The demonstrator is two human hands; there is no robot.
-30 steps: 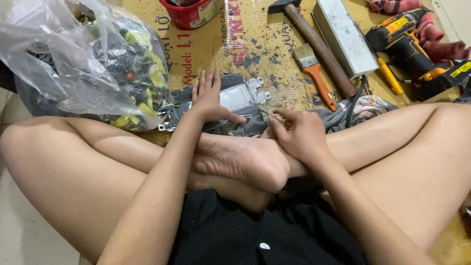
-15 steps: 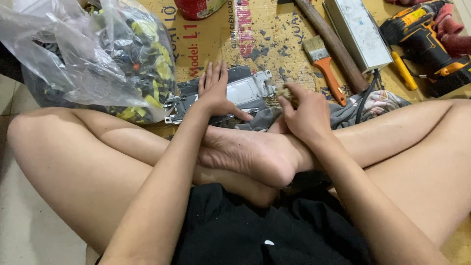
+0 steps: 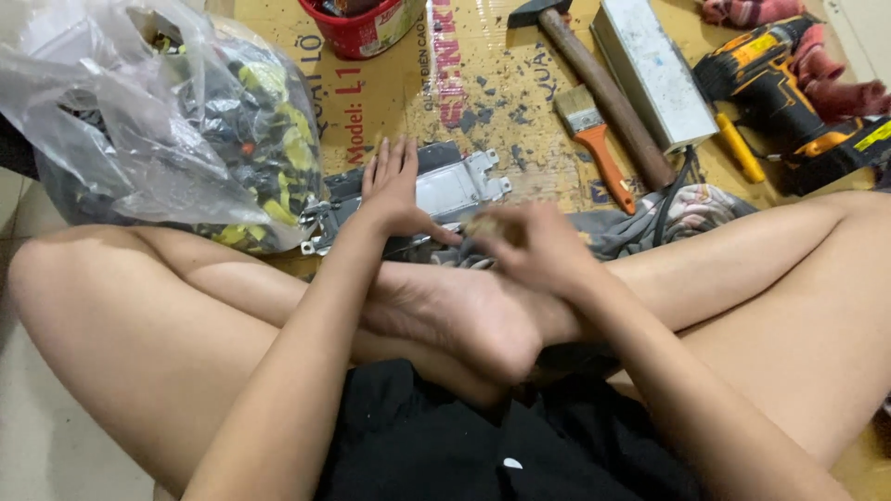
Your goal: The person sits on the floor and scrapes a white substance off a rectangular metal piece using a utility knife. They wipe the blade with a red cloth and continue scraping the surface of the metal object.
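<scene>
I sit cross-legged on a cardboard sheet (image 3: 464, 83). In front of my shins lies a flat silver metal module (image 3: 459, 186) with mounting tabs. My left hand (image 3: 394, 190) lies flat on its top, fingers stretched out and close together, pressing down. My right hand (image 3: 534, 246) is blurred at the module's near right edge, above my foot, fingers curled. Whether something small is pinched in it is hidden by the blur.
A clear plastic bag (image 3: 167, 121) of yellow and black parts bulges at the left. Behind the module are a red tub (image 3: 357, 23), a hammer (image 3: 603, 88), an orange-handled paintbrush (image 3: 594, 139), a grey metal box (image 3: 654, 70), a cordless drill (image 3: 789, 83) and a rag (image 3: 687, 209).
My right hand has shifted left along the module's near edge and is now blurred with motion. My left hand stays flat on the module. The view has tilted slightly.
</scene>
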